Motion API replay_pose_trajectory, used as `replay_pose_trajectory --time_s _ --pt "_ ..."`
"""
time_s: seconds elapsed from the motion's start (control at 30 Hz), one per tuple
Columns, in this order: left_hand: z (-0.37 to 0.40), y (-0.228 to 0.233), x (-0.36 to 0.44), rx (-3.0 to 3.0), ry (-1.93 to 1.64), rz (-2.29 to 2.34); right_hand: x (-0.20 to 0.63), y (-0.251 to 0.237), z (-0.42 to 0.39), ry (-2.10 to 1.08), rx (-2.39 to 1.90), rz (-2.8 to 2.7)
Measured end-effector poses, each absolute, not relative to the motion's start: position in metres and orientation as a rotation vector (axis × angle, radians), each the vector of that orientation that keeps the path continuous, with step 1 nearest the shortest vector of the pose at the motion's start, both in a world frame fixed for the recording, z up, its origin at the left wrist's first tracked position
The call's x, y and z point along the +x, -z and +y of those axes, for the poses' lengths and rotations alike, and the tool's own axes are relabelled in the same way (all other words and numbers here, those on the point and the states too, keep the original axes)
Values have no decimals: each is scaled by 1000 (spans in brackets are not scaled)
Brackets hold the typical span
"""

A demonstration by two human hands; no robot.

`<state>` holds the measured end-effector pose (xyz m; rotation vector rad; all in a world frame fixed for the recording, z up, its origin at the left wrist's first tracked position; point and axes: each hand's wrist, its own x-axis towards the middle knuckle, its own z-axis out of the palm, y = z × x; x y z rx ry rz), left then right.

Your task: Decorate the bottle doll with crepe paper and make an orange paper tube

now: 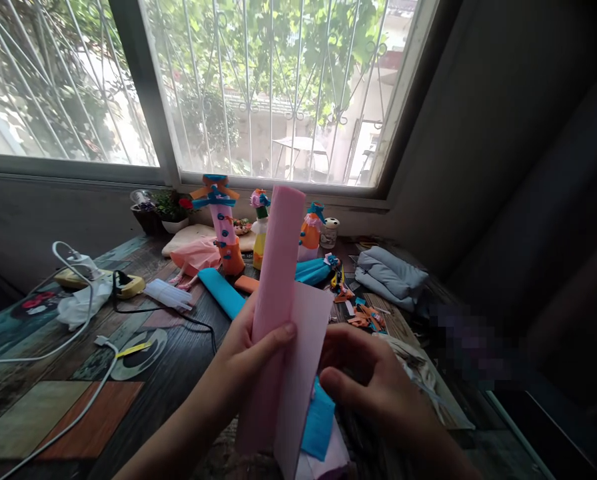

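My left hand (243,363) grips a tall roll of pink crepe paper (281,267), held upright above the table with the thumb across its front. A loose flap of the same pink paper (306,347) hangs off its right side. My right hand (373,383) is at that flap's lower right edge, fingers curled; a blue paper piece (319,421) lies just under it. Whether my right hand pinches the flap is hidden by the paper.
Decorated bottles (223,227) stand by the window sill, with a blue paper roll (222,291), paper scraps (361,313), folded grey cloth (391,273), a glue gun (123,285), white cables (78,307) and a tape roll (141,348) on the wooden table (43,400).
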<state>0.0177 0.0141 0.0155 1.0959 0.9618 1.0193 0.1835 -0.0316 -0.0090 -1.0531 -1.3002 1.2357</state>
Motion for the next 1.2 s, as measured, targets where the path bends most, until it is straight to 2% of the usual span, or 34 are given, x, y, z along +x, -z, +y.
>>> replay_pose_trajectory --time_s 0.3,0.47,0.57,0.73,0.97,1.2 --pt "7 -5 23 1063 -1001 864 164 15 -37 -1045 -1131 -1361" --pt "1 -9 26 1186 -1153 913 163 16 -40 -1010 -1059 -1420" --pt "2 -10 25 1171 -1085 857 162 17 -39 -967 -1143 -1446" --pt "6 -14 16 939 -879 787 169 19 -34 -1064 -1152 -1314" --pt "8 -21 11 713 -845 807 174 16 -34 -1101 -1129 -1206" --pt "10 -24 12 797 -902 791 174 11 -35 -1080 -1141 -1102"
